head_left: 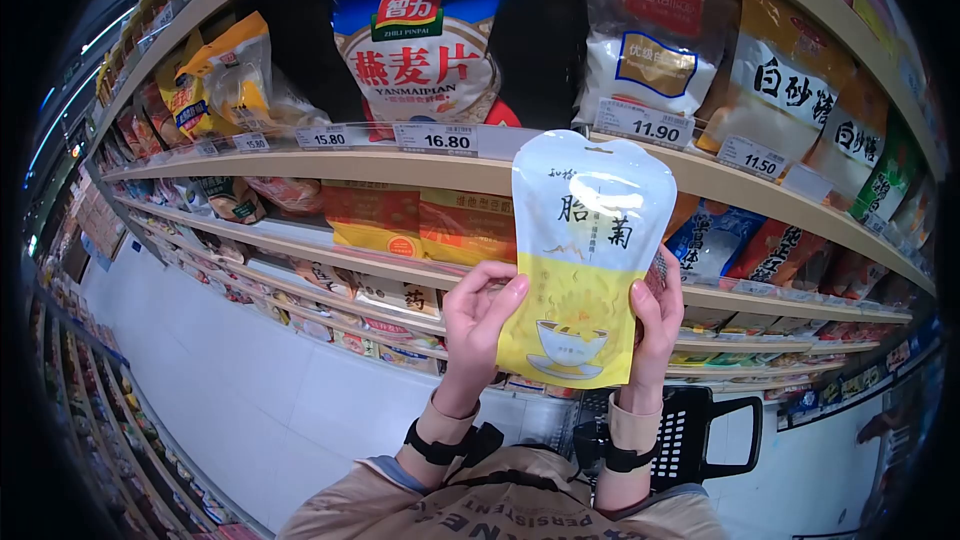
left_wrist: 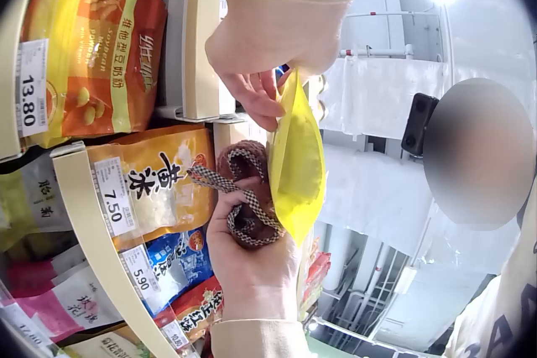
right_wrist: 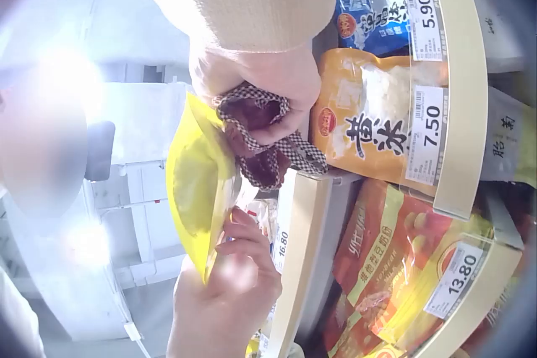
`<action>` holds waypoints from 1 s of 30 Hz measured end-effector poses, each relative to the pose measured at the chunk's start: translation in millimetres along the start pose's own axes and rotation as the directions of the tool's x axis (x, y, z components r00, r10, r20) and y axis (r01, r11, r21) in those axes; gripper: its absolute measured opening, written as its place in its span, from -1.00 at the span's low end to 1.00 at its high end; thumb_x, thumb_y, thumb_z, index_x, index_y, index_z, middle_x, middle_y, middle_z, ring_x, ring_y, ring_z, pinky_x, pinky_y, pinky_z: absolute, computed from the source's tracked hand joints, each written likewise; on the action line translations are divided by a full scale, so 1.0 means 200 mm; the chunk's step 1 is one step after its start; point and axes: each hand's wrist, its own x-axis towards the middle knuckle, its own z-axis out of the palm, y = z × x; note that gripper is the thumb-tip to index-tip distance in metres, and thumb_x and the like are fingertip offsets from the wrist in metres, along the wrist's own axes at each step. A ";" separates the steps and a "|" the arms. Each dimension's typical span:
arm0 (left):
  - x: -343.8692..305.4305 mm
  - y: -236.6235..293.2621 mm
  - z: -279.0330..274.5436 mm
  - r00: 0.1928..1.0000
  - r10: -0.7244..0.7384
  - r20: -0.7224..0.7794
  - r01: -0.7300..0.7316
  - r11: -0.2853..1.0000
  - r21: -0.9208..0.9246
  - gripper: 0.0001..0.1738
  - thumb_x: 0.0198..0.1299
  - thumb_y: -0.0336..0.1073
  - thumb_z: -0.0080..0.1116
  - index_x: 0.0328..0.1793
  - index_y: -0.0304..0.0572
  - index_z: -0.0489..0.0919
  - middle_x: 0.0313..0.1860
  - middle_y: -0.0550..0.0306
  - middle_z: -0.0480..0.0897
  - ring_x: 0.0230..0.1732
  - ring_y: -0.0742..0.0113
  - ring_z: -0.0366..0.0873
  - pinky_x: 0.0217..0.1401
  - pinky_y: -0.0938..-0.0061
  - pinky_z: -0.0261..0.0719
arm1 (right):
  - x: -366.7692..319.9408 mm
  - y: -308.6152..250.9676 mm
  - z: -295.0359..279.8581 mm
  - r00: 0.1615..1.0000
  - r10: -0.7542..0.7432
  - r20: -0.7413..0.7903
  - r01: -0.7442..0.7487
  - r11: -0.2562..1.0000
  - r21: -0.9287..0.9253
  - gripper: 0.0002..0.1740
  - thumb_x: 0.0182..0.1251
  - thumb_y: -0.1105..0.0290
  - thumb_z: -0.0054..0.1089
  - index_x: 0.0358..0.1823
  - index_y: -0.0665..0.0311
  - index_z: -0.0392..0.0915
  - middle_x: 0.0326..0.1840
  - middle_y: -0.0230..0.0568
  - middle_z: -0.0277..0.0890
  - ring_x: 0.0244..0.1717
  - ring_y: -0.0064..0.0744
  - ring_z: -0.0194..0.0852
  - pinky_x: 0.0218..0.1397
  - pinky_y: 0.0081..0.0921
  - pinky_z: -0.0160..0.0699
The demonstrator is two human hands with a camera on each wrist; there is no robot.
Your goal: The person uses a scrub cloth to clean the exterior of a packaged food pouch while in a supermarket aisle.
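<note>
A stand-up pouch of chrysanthemum tea point(head_left: 575, 250), white above and yellow below with a cup printed on it, is held up before the shelves, front toward the head camera. My left hand point(head_left: 476, 308) pinches its left edge, thumb in front and fingers behind. My right hand point(head_left: 656, 312) pinches the right edge the same way. Tucked in the right hand's curled fingers, behind the pouch, is a bunched brown cloth loop with checkered trim point(right_wrist: 264, 135). The left wrist view shows the pouch's plain yellow side point(left_wrist: 299, 161).
Shelves point(head_left: 560, 165) curve across the front, with an oatmeal bag point(head_left: 425, 65), white sugar bags point(head_left: 780, 80) and price tags. Lower tiers hold orange packets point(left_wrist: 168, 182). A black shopping basket point(head_left: 735, 440) is below, right of my body. Pale floor point(head_left: 250, 380) lies to the left.
</note>
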 end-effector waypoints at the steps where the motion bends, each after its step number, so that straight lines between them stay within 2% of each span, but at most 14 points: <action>1: 0.01 0.00 0.02 1.000 0.002 -0.003 -0.002 1.000 -0.002 -0.85 0.40 -0.47 0.11 -0.03 -0.46 0.52 -0.22 0.01 0.72 -0.23 0.52 0.64 -0.14 0.64 0.57 | 0.02 -0.01 0.00 1.000 0.001 -0.002 -0.001 1.000 0.002 -0.37 0.34 0.39 0.21 0.39 0.43 0.25 0.22 -0.01 0.51 0.20 -0.35 0.48 0.31 -0.42 0.39; 4: -0.01 0.02 0.07 1.000 0.003 -0.027 -0.002 1.000 0.012 -0.87 0.39 -0.48 0.11 -0.04 -0.45 0.52 -0.23 0.05 0.71 -0.24 0.54 0.64 -0.15 0.65 0.56 | 0.04 -0.02 -0.02 1.000 0.013 -0.009 -0.014 0.999 -0.034 -0.37 0.34 0.40 0.21 0.39 0.43 0.25 0.22 -0.01 0.51 0.21 -0.36 0.48 0.31 -0.42 0.39; 6: -0.01 0.03 0.09 0.999 0.024 -0.037 -0.023 0.999 0.031 -0.88 0.39 -0.49 0.11 -0.05 -0.45 0.52 -0.23 0.07 0.70 -0.23 0.54 0.64 -0.16 0.65 0.56 | 0.07 -0.01 -0.06 0.998 -0.011 0.057 0.011 1.000 -0.003 -0.38 0.35 0.40 0.20 0.39 0.43 0.25 0.22 -0.02 0.51 0.20 -0.37 0.48 0.31 -0.43 0.39; 8: -0.05 0.02 0.11 0.992 0.114 -0.051 -0.103 0.978 0.184 -0.90 0.37 -0.51 0.13 -0.06 -0.44 0.53 -0.23 0.07 0.70 -0.24 0.55 0.65 -0.20 0.66 0.56 | 0.06 0.01 -0.08 0.998 0.003 0.062 -0.003 1.000 -0.003 -0.39 0.36 0.40 0.19 0.39 0.43 0.25 0.22 -0.02 0.51 0.20 -0.38 0.48 0.31 -0.45 0.39; 11: -0.09 -0.02 0.11 0.987 0.153 -0.057 -0.136 0.965 0.225 -0.90 0.36 -0.52 0.15 -0.07 -0.44 0.54 -0.23 0.08 0.71 -0.24 0.55 0.66 -0.22 0.67 0.57 | 0.04 0.04 -0.13 0.996 0.015 0.083 -0.017 1.000 0.017 -0.39 0.37 0.41 0.16 0.40 0.43 0.24 0.22 -0.03 0.51 0.20 -0.39 0.48 0.30 -0.46 0.39; 15: -0.07 -0.03 0.13 0.994 0.099 -0.046 -0.092 0.986 0.136 -0.90 0.33 -0.54 0.17 -0.08 -0.47 0.55 -0.24 0.12 0.69 -0.24 0.55 0.66 -0.19 0.68 0.57 | 0.03 0.02 -0.17 0.997 0.024 0.076 -0.025 1.000 0.013 -0.41 0.40 0.43 0.13 0.41 0.43 0.22 0.21 -0.02 0.52 0.18 -0.41 0.48 0.28 -0.47 0.39; 19: -0.04 -0.03 0.17 0.990 0.142 -0.023 -0.138 0.980 0.146 -0.90 0.32 -0.55 0.18 -0.10 -0.48 0.56 -0.24 0.14 0.67 -0.24 0.57 0.64 -0.20 0.68 0.56 | 0.04 -0.03 -0.18 0.997 -0.022 0.070 0.029 0.995 -0.097 -0.44 0.46 0.39 0.03 0.42 0.44 0.20 0.18 -0.05 0.51 0.17 -0.43 0.48 0.27 -0.49 0.41; 22: -0.06 -0.05 0.18 0.983 0.181 -0.020 -0.176 0.972 0.157 -0.91 0.32 -0.55 0.18 -0.12 -0.49 0.57 -0.24 0.17 0.64 -0.25 0.58 0.62 -0.20 0.69 0.54 | 0.05 -0.03 -0.20 0.997 -0.009 0.074 0.011 1.000 -0.027 -0.42 0.42 0.42 0.11 0.41 0.43 0.22 0.20 -0.01 0.52 0.17 -0.43 0.48 0.27 -0.48 0.39; 30: -0.08 -0.07 0.21 0.983 0.179 -0.032 -0.168 0.964 0.204 -0.91 0.33 -0.54 0.17 -0.10 -0.46 0.56 -0.23 0.18 0.61 -0.26 0.58 0.60 -0.20 0.68 0.52 | 0.03 -0.06 -0.22 0.998 0.000 0.065 0.001 1.000 -0.013 -0.41 0.40 0.41 0.15 0.40 0.43 0.23 0.20 0.00 0.52 0.18 -0.39 0.48 0.29 -0.45 0.40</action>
